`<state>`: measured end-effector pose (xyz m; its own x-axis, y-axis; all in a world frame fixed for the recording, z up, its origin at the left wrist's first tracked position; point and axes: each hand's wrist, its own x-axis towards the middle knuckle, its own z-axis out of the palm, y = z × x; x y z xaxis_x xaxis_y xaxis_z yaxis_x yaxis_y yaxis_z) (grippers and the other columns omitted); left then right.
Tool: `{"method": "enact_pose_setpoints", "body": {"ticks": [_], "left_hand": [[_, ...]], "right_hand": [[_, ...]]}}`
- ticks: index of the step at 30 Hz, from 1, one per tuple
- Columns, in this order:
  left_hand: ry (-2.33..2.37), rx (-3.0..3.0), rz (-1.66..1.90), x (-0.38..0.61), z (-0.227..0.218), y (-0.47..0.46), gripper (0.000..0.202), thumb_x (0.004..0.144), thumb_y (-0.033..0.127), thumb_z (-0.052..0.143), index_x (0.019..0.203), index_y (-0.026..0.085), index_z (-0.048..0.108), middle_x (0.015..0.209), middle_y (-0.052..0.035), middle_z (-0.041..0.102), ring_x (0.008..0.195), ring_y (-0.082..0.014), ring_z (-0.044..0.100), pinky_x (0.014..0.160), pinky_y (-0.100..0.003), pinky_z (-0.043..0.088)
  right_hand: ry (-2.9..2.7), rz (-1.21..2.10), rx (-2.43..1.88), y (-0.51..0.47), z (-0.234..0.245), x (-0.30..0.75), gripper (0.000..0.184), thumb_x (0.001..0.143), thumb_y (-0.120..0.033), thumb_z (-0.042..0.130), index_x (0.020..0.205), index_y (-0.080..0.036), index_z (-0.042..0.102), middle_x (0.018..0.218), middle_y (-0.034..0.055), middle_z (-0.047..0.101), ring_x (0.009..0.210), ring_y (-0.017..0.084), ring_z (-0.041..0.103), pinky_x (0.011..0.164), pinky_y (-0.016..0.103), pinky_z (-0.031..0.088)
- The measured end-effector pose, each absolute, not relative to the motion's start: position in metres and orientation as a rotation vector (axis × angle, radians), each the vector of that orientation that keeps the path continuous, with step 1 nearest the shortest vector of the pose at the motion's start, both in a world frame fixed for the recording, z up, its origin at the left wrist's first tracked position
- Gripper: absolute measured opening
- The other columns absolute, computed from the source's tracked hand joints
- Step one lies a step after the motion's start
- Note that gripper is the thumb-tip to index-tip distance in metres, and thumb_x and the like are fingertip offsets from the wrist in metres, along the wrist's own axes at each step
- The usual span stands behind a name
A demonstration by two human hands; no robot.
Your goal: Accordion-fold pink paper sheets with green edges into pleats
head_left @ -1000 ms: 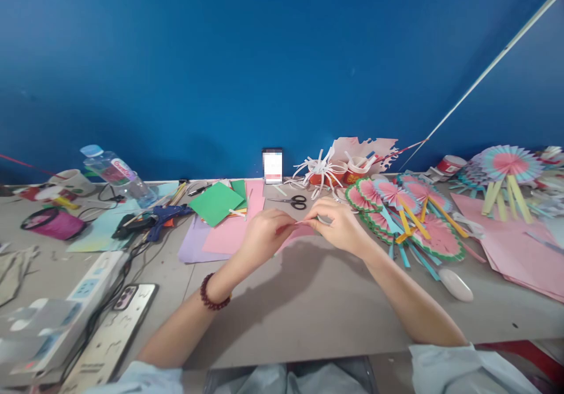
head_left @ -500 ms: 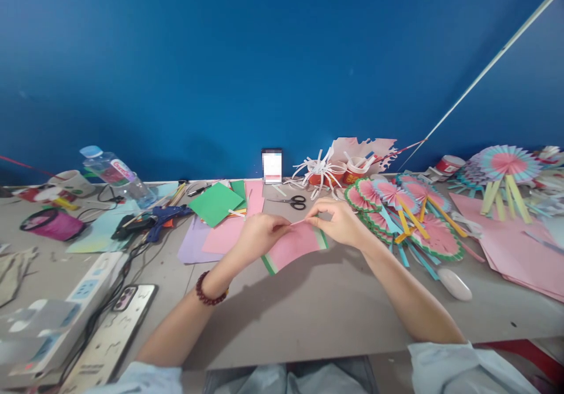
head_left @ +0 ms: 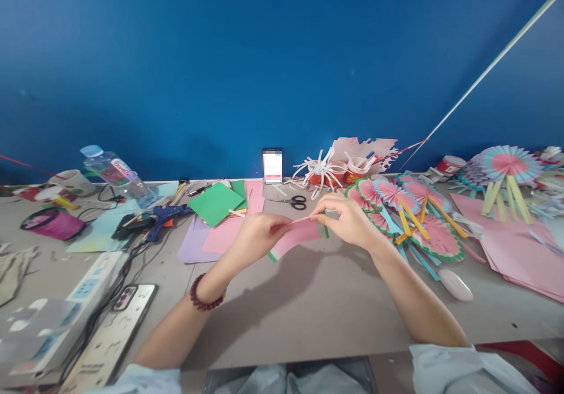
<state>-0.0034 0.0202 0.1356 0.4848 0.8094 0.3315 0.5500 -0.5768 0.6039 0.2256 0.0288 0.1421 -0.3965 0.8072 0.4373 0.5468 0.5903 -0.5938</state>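
Note:
Between my two hands is a pink sheet of paper (head_left: 296, 238) with green and white strips along its side edges. My left hand (head_left: 259, 232) pinches its upper left part, fingers closed. At the upper right, my right hand (head_left: 341, 218) grips the paper between thumb and fingertips. The top edge looks folded into a narrow band, and the sheet hangs slightly curved above the table. Just beyond the hands lie black-handled scissors (head_left: 299, 202). Left of my left hand are green paper squares (head_left: 215, 203) on pink and purple sheets.
Folded watermelon-patterned paper fans (head_left: 436, 238) lie to the right, near a white computer mouse (head_left: 456, 284) and pink sheets (head_left: 520, 253). A phone (head_left: 272, 166) leans on the blue wall. At left are a plastic bottle (head_left: 118, 174), a blue glue gun (head_left: 161, 221) and a power strip (head_left: 83, 294).
My hands have drawn slightly apart, the right one shifting right. The paper has tilted, so less of its pink face shows below the folded edge.

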Motion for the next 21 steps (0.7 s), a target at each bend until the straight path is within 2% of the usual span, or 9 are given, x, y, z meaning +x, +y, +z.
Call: {"method": "enact_pose_setpoints", "body": {"ticks": [3,6,13,18,21], "left_hand": [[1.185,2.369,0.884,-0.001,0.134,0.019,0.032,0.091,0.028,0.049,0.072,0.019,0.073,0.046,0.0021,0.053,0.041,-0.0079,0.036,0.043,-0.022,0.024],[1.162,2.415,0.910,0.000,0.133,0.018,0.034,0.093,0.031,0.047,0.074,0.019,0.072,0.047,0.0013,0.051,0.043,-0.0086,0.036,0.044,-0.022,0.022],[1.189,2.386,0.783,-0.003,0.139,0.017,0.035,0.091,0.027,0.050,0.057,0.018,0.058,0.047,0.0042,0.037,0.045,-0.0089,0.028,0.044,-0.025,0.016],[1.195,2.401,0.767,-0.002,0.138,0.017,0.037,0.091,0.026,0.048,0.057,0.018,0.061,0.046,0.0036,0.040,0.045,-0.0085,0.028,0.046,-0.024,0.016],[1.185,2.407,0.807,0.000,0.135,0.018,0.033,0.091,0.029,0.048,0.067,0.018,0.069,0.047,0.0022,0.048,0.045,-0.0083,0.032,0.047,-0.024,0.019]], "right_hand": [[-2.135,0.390,-1.071,0.026,0.142,0.224,0.014,0.088,-0.028,0.059,0.079,-0.021,0.068,0.082,0.0048,0.069,0.082,0.020,0.061,0.080,0.037,0.046],[-2.160,0.326,-1.062,0.024,0.143,0.223,0.014,0.089,-0.026,0.058,0.081,-0.021,0.068,0.084,0.0048,0.069,0.084,0.020,0.061,0.081,0.037,0.045],[-2.115,0.313,-1.101,0.026,0.146,0.231,0.013,0.088,-0.023,0.057,0.078,-0.020,0.066,0.079,0.0040,0.068,0.080,0.020,0.061,0.075,0.034,0.045],[-2.226,0.204,-1.123,0.022,0.147,0.227,0.012,0.088,-0.019,0.055,0.086,-0.020,0.067,0.088,0.0057,0.070,0.088,0.022,0.061,0.082,0.038,0.044],[-2.298,0.110,-1.087,0.017,0.146,0.220,0.014,0.089,-0.022,0.056,0.097,-0.022,0.068,0.097,0.0057,0.071,0.094,0.023,0.061,0.087,0.039,0.042]]}}
